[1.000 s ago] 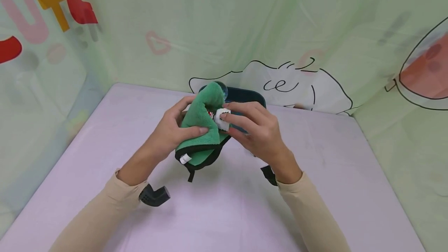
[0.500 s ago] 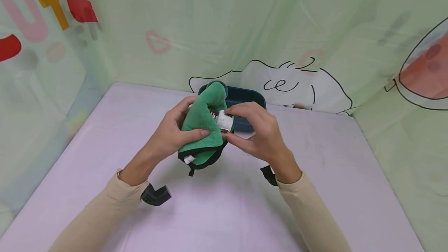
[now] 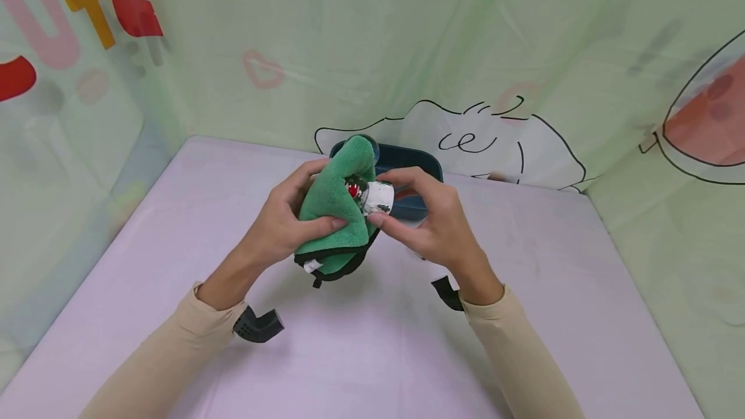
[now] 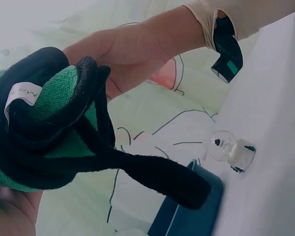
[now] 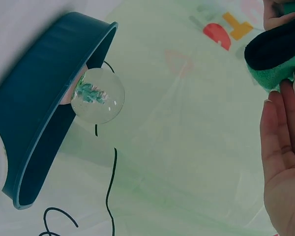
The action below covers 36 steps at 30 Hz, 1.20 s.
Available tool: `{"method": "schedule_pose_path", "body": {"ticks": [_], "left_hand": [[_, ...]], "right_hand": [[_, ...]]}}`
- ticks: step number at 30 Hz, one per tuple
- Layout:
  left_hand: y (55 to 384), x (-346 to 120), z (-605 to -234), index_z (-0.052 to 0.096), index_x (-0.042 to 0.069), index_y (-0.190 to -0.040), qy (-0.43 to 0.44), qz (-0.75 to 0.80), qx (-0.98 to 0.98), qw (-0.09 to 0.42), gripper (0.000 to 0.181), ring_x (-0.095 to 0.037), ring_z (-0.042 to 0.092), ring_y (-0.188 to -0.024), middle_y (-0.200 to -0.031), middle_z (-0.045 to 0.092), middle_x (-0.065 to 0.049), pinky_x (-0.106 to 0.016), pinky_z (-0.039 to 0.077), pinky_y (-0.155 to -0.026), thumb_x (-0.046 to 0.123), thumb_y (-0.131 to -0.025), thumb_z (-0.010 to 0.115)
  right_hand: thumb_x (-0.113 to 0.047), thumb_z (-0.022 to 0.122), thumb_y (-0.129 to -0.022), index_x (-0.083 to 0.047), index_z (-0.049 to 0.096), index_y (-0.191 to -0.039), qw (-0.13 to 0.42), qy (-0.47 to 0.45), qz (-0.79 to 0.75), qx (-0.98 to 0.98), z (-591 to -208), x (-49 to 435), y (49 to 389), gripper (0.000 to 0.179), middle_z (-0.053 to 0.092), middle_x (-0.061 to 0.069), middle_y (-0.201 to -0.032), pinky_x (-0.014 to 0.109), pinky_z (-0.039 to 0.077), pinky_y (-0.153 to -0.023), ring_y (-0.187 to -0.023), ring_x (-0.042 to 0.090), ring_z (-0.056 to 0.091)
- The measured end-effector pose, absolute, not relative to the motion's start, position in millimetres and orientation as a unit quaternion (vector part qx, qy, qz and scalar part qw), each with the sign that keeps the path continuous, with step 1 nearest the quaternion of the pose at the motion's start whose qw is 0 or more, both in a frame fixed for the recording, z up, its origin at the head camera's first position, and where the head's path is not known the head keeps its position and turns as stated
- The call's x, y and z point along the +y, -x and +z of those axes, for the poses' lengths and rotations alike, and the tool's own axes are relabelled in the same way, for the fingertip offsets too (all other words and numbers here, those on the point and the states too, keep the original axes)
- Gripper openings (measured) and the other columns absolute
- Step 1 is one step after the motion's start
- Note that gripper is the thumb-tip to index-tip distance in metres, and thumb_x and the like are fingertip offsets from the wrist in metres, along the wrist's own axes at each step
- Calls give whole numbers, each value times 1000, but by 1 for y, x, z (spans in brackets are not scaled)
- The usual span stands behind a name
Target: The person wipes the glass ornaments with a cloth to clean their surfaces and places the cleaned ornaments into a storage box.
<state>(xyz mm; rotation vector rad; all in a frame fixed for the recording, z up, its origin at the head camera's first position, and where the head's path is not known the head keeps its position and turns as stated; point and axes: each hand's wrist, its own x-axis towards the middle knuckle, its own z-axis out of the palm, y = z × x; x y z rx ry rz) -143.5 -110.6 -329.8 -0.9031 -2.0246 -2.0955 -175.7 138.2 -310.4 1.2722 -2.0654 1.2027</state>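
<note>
While clamping cloth (image 3: 333,202) (left grip (image 3: 285,213)) before the tub (image 3: 410,159), pinching snow globe (image 3: 378,197) (right grip (image 3: 443,225)); apparently wiping, probably calling for rotation.

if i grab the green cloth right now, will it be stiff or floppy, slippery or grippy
The green cloth is likely floppy: it bends into soft folds in the left hand. Its fuzzy surface suggests it should grip rather than slide. Its black strap may flop, sticking out past the edge.
</note>
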Motion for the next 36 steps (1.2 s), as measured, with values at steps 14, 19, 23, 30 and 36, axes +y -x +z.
{"method": "schedule_pose_path", "body": {"ticks": [14,19,23,30,36], "left_hand": [[143,-111,-330,48,10,-147,279,-685,-670,58,67,-29,64,-106,-125,63,-12,-37,56,-87,1,-86,76],[143,-111,-330,48,10,-146,280,-688,-667,60,67,-29,63,-107,-125,63,-11,-37,56,-88,1,-86,76],[142,-111,-330,49,9,-146,279,-692,-663,66,66,-28,63,-108,-126,64,-8,-36,56,-88,0,-86,76],[141,-109,-330,51,10,-144,262,-696,-664,72,63,-29,63,-108,-124,65,-8,-37,55,-88,1,-86,75],[142,-108,-329,51,9,-142,246,-701,-665,78,59,-30,62,-109,-124,64,-11,-36,54,-90,3,-88,75]], "right_hand": [[-33,78,-91,0,61,-119,160,-464,460,-740,-311,141,178,47,67,9,-117,31,59,-84,-96,18,69],[-24,82,-87,-1,63,-123,153,-467,457,-742,-311,142,179,47,67,8,-120,32,59,-85,-99,19,68],[-3,85,-79,-2,65,-127,148,-473,456,-739,-310,142,179,52,67,8,-121,32,59,-86,-104,18,66],[-2,80,-81,-1,65,-128,155,-466,458,-741,-310,141,177,49,68,8,-119,29,59,-85,-100,18,66],[-2,78,-84,-2,63,-133,169,-456,451,-749,-310,137,175,52,63,9,-127,28,60,-79,-100,17,64]]}}
